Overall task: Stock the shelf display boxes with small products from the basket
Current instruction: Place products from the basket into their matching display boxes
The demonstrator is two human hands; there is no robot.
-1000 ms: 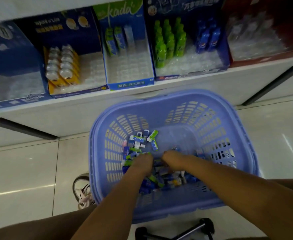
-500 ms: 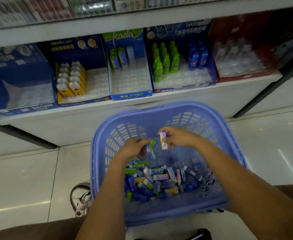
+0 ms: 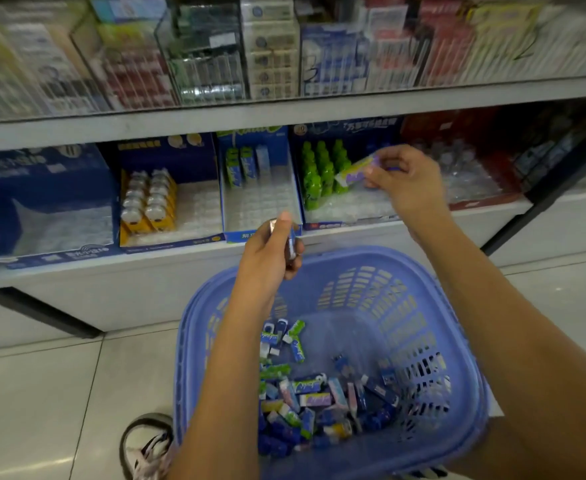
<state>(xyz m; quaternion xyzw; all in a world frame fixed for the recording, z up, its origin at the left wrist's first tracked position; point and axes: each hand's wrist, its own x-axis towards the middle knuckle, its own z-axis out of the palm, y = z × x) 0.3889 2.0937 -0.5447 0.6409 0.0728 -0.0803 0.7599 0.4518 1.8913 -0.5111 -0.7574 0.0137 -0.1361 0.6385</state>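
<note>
The left hand [image 3: 267, 258] is gripping a dark pack [image 3: 290, 241], fingers curled round it, above the basket [image 3: 457, 317]. The right hand [image 3: 405, 181] is pinching a purple pack [image 3: 353, 171] in front of the display boxes [image 3: 246, 235] on the shelf [image 3: 76, 296]. Other packs [image 3: 319, 400] are lying in the basket.

No clean read anywhere: white Chinese characters on the header of the blue display box [image 3: 371, 123] behind the green bottles [image 3: 322, 171], too blurred to transcribe. Green cursive brand lettering on the header of the middle display box [image 3: 250, 133], cut off by the shelf [image 3: 284, 112] above, plus white Chinese characters on its near lip, half hidden. Cursive script on packs [image 3: 310, 386] in the basket [image 3: 353, 252], too small to make out.
</note>
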